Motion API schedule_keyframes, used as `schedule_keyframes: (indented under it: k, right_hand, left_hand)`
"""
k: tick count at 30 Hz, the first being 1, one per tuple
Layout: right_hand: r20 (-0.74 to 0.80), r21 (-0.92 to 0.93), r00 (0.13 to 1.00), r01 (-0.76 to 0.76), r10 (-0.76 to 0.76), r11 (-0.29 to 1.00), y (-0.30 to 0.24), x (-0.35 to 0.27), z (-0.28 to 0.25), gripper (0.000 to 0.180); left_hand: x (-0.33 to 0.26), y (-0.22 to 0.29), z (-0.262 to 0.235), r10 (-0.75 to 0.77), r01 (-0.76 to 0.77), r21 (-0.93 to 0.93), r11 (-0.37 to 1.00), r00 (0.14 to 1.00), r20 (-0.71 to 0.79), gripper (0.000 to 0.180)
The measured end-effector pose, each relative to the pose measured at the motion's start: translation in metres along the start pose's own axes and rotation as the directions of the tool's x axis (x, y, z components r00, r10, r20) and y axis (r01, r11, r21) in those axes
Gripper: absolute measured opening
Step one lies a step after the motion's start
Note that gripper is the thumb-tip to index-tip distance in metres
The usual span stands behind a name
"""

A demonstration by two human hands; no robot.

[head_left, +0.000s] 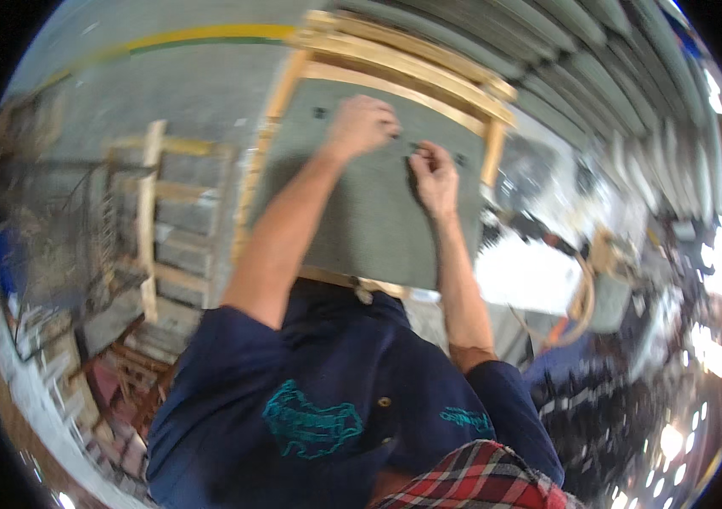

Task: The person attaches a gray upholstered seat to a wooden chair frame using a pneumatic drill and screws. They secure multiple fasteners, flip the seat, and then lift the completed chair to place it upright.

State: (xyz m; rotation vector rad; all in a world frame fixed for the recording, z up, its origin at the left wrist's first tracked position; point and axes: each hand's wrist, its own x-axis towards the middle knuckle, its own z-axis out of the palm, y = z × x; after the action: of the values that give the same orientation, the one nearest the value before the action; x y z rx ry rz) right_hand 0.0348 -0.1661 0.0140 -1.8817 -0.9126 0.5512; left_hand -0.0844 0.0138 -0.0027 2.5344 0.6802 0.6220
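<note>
A grey-green padded board [369,204], set in a light wooden frame [280,93], stands right in front of my body. My left hand [362,125] is over its upper middle, fingers curled in, with a small dark spot at the fingertips. Just to the right and a little nearer, my right hand [435,176] has its thumb and fingers bent toward each other beside another dark spot. Whatever either hand grips is too small and blurred to name. One small dark piece [320,113] lies on the board left of my hands, and another [461,159] on the right.
Stacked grey, long curved pieces [581,85] rise at the far right. Wooden frame parts [150,220] stand on the left, before a floor with a yellow stripe [208,34]. A tan hose [583,305] curves at the right near a white surface [518,276].
</note>
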Motion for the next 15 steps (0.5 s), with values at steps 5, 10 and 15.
schedule_keyframes:
  k: [5, 10, 15]
  right_hand:
    - [-0.299, 0.168, 0.932, -0.161, 0.205, 0.973, -0.021, -0.079, -0.078, 0.023]
    - [-0.686, 0.009, 0.688, -0.316, 0.236, 0.949, 0.028, -0.118, -0.120, 0.045]
    - [-0.666, 0.110, 0.738, -0.045, 0.107, 0.993, 0.070, -0.072, -0.128, 0.069]
  left_hand:
    - [0.006, -0.001, 0.012, -0.142, 0.151, -0.036, 0.988, 0.974, 0.177, 0.036]
    - [0.007, -0.007, 0.014, -0.170, 0.192, -0.065, 0.979, 0.951, 0.257, 0.044]
    - [0.005, 0.004, 0.005, -0.238, 0.243, 0.020, 0.970, 0.922, 0.304, 0.052]
